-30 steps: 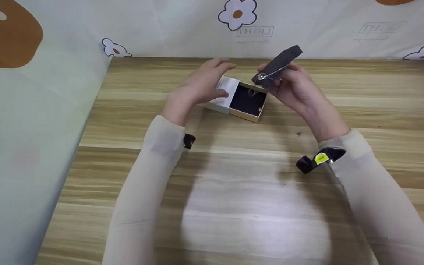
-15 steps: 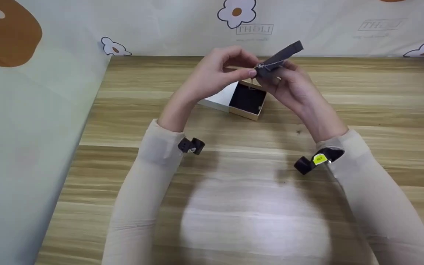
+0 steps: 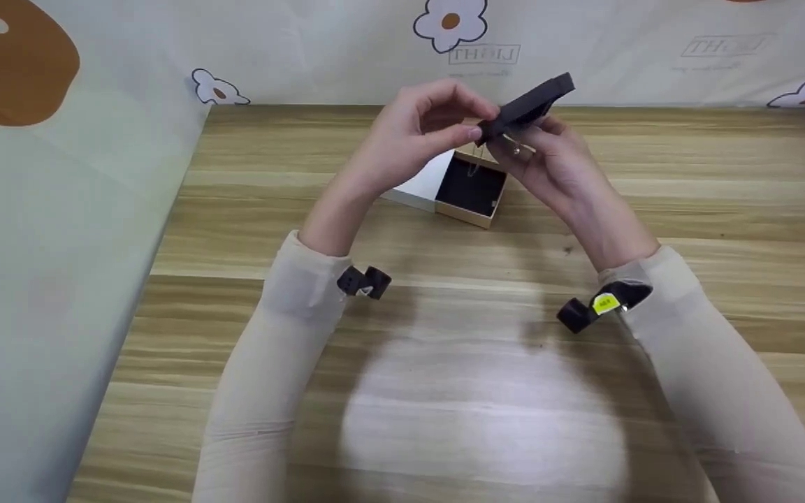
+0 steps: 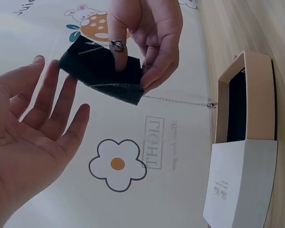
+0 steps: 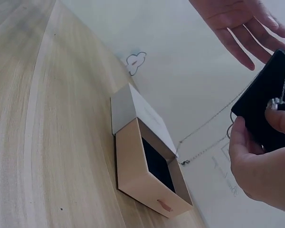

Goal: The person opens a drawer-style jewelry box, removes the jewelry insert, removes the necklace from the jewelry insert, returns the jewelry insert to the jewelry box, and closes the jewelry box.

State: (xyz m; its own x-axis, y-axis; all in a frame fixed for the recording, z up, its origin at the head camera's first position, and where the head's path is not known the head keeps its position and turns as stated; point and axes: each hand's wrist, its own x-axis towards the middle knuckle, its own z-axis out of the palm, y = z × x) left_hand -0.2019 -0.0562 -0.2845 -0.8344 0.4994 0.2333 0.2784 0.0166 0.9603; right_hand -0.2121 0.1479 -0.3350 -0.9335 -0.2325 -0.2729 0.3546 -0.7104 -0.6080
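Observation:
My right hand (image 3: 556, 164) holds a black jewelry pad (image 4: 102, 69) up above the table, tilted. Its thumb presses a small silvery pendant (image 5: 274, 102) against the pad's face. A thin necklace chain (image 4: 175, 100) runs from the pad and dangles toward the box. Beside the pad's other end is my left hand (image 3: 409, 140). In the left wrist view its fingers are spread and lightly bent, with fingertips at the pad's corner; whether they touch it I cannot tell. Below, a box drawer (image 5: 133, 159) sticks partway out of its white sleeve (image 4: 240, 185), showing a dark lining.
The wooden table (image 3: 458, 335) spreads out in front of both arms. Behind it hangs a pale cloth (image 3: 346, 52) printed with flowers. Black wrist cameras sit on both sleeves, the left camera (image 3: 364, 281) and the right camera (image 3: 602, 304).
My left hand has risen from over the box to the end of the jewelry pad. The pad has turned in my right hand, so its edge now faces the head camera.

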